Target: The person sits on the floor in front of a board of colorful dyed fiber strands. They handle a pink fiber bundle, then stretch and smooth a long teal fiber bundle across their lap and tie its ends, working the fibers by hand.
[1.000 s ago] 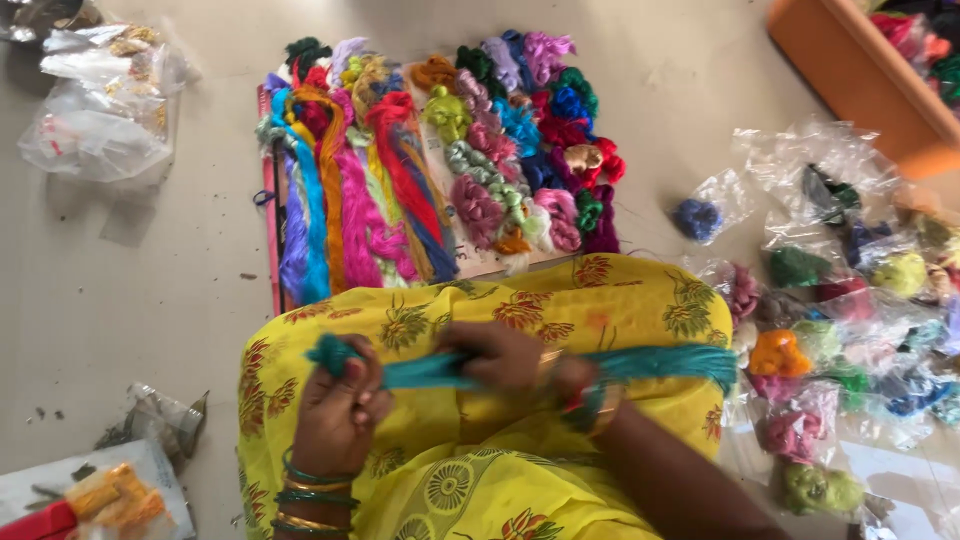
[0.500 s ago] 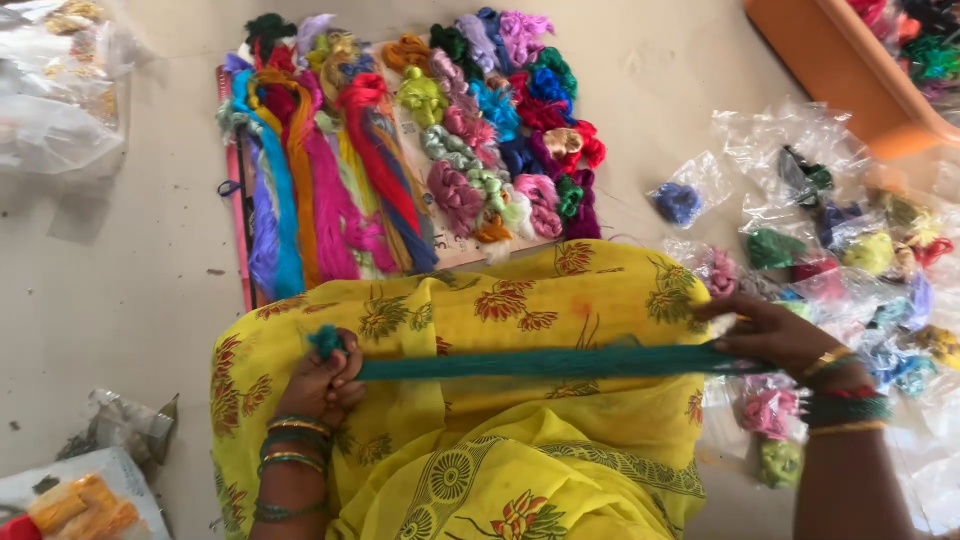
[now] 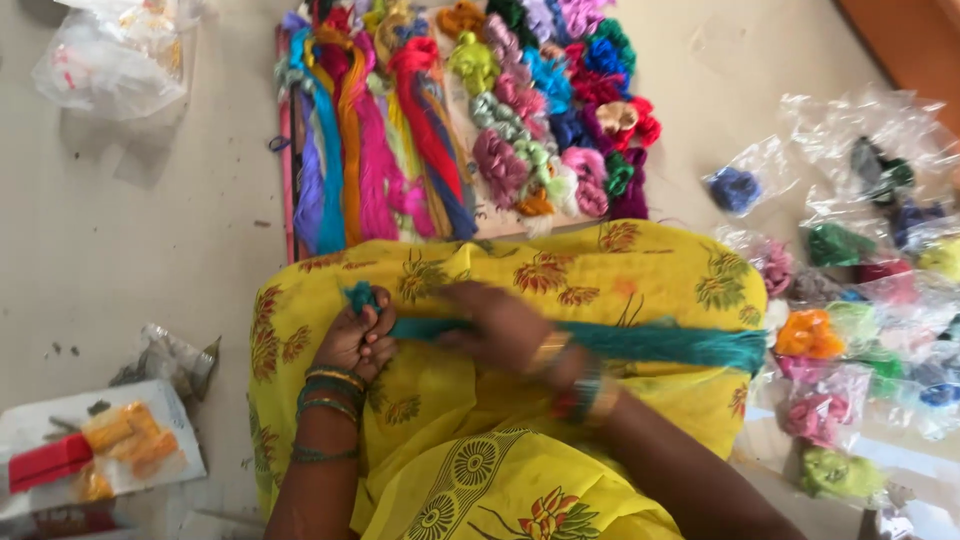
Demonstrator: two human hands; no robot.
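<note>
A long teal hank of thread (image 3: 670, 343) lies stretched across my lap on yellow flowered cloth (image 3: 560, 270). My left hand (image 3: 355, 335) is clenched on its left end, where a short tuft sticks up. My right hand (image 3: 500, 325) is blurred and wrapped around the hank just right of the left hand, with bangles on the wrist. The hank's loose end reaches the right edge of the lap.
A board (image 3: 290, 170) on the floor ahead carries several bright thread hanks and small bundles (image 3: 540, 110). Clear bags of coloured thread (image 3: 850, 270) lie at the right. More plastic bags (image 3: 110, 60) sit at the far left, and a packet with orange pieces (image 3: 110, 440) at the near left.
My right hand slid out along the hank to its right end, then came back left beside the left hand. The left hand has kept its grip on the end.
</note>
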